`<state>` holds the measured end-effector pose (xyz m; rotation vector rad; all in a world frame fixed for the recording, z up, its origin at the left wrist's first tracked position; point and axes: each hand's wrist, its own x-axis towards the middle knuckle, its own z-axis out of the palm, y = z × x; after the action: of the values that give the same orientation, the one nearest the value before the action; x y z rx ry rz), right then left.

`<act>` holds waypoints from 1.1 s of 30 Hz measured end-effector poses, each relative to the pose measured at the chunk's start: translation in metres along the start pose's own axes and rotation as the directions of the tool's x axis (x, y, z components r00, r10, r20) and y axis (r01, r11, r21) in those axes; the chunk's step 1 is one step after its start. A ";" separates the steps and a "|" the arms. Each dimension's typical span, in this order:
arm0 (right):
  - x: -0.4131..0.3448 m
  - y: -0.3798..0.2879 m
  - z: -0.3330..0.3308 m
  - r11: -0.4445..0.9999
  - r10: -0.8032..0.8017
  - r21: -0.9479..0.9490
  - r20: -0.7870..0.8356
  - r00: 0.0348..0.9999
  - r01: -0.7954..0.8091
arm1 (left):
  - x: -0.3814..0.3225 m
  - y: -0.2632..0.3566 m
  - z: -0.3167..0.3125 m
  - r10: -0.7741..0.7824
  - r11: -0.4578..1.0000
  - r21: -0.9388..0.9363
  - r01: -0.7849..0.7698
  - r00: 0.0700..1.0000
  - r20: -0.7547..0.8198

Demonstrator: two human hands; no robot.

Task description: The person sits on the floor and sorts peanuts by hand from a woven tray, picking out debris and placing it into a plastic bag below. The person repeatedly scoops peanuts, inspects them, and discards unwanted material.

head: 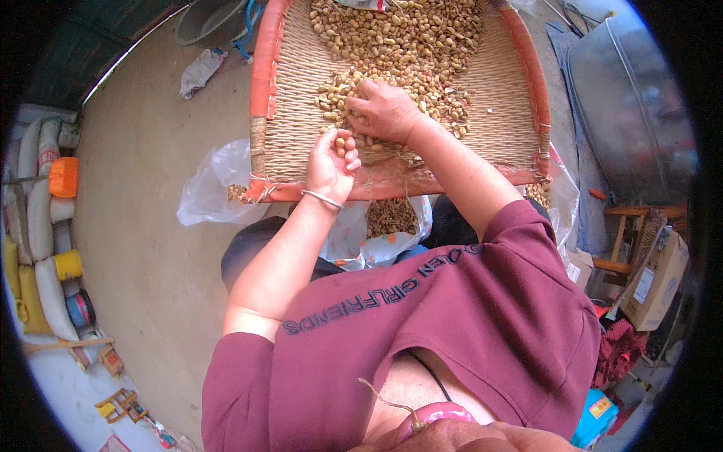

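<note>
Unshelled peanuts (395, 34) lie heaped on a woven wicker winnowing basket (294, 73) with a red-bound rim, set across my lap. My left hand (334, 158), with a metal bangle at the wrist, is turned palm up near the basket's front edge. Its curled fingers hold a few peanuts (340, 148). My right hand (387, 110) reaches palm down into the near part of the heap, its fingers bent among the peanuts. Those fingertips are partly hidden, so whether they grip any is unclear.
Between my legs, below the basket, a patterned plastic bag (367, 248) holds brown plant debris (391, 217). Clear plastic (217, 186) sticks out at the left. Filled sacks (39, 209) line the left wall. A large metal container (627, 113) and a cardboard box (655, 282) stand at right.
</note>
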<state>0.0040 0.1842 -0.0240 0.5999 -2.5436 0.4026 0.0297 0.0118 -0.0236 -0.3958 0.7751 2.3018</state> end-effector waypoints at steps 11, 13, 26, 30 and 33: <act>0.002 0.026 0.011 0.966 0.167 0.214 -0.107 0.980 -0.141 | 0.016 0.001 -0.006 0.056 0.997 -0.043 -0.057 0.998 -0.019; 0.006 0.024 0.009 0.801 0.463 0.476 -0.112 0.879 -0.362 | 0.019 0.001 -0.003 0.088 0.995 -0.049 -0.091 0.995 -0.053; 0.019 -0.046 -0.019 -0.775 0.629 0.515 0.686 0.366 0.366 | 0.020 0.002 0.048 0.503 0.864 -0.007 -0.503 0.864 0.028; 0.020 -0.055 -0.011 -0.763 0.643 0.473 0.620 0.449 0.440 | 0.024 -0.006 0.056 0.592 0.777 0.206 -0.595 0.802 0.085; 0.019 -0.057 -0.007 -0.766 0.639 0.452 0.610 0.469 0.456 | 0.018 -0.010 0.062 0.617 0.703 0.322 -0.635 0.769 0.170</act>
<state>0.0195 0.1316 0.0006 -0.5621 0.0307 2.9229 0.0191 0.0654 0.0127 0.1335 1.4637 2.6767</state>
